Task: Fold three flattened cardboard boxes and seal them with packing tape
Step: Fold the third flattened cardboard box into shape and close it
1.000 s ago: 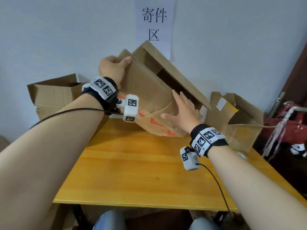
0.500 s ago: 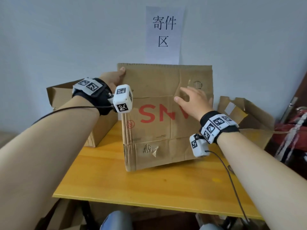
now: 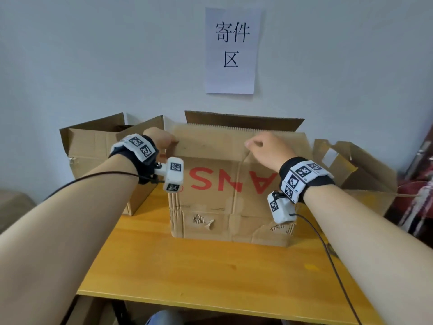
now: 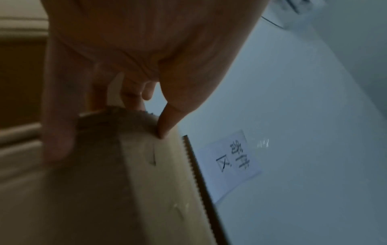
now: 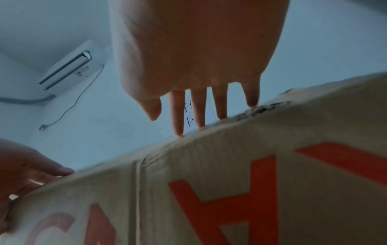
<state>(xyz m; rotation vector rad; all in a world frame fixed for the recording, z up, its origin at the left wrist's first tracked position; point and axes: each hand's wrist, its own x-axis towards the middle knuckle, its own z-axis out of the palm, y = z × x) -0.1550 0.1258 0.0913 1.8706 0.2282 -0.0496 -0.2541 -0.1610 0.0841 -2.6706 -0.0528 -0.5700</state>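
A brown cardboard box (image 3: 234, 200) with upside-down red letters stands upright on the yellow table (image 3: 210, 277). Its near top flap (image 3: 222, 141) is bent inward; the far flap (image 3: 243, 120) still stands up. My left hand (image 3: 159, 139) grips the box's top left corner, and in the left wrist view this hand (image 4: 109, 140) has its thumb on one side of the corner (image 4: 125, 190) and its fingers on the other. My right hand (image 3: 264, 148) rests on the near flap. In the right wrist view its straight fingertips (image 5: 199, 116) touch the top fold of the box (image 5: 230, 182).
An open cardboard box (image 3: 93, 146) stands at the back left, and another (image 3: 356, 174) lies at the back right. A paper sign (image 3: 230, 50) hangs on the wall behind. Red clutter (image 3: 421, 195) sits past the table's right edge.
The box went from tilted in the air to standing on the table, lettered side toward me. Both hands moved to its top edge and the near flap bent inward.
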